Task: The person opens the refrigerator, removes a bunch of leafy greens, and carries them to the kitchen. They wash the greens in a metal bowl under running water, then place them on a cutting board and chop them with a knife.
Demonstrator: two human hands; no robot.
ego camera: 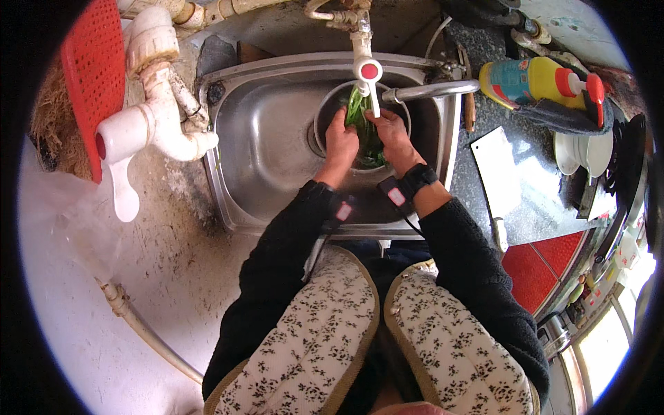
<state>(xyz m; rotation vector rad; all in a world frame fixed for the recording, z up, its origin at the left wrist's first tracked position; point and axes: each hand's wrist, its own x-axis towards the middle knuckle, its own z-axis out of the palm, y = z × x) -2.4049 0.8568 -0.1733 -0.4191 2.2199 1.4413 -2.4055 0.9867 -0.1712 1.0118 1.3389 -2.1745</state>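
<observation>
A bunch of leafy greens (357,106) lies inside a round metal bowl (320,111), its pale green stems towards the tap and its dark leaves towards me. My left hand (340,145) grips the stems from the left, fingers partly hidden inside the bowl. On the other side my right hand (393,136) holds the bunch too, its fingertips near the stems. The bowl rests in the right part of a stainless steel sink (259,135). Right above the greens is a white plastic tap (369,72) with a red-centred handle; whether water runs is hard to tell.
A curved metal spout (436,91) reaches over the sink from the right. On the dark stone counter lie a cleaver (497,171) and a yellow pump bottle (539,83) on a dark cloth. White pipework with a lever valve (124,140) juts out at left beside a red perforated basket (96,78).
</observation>
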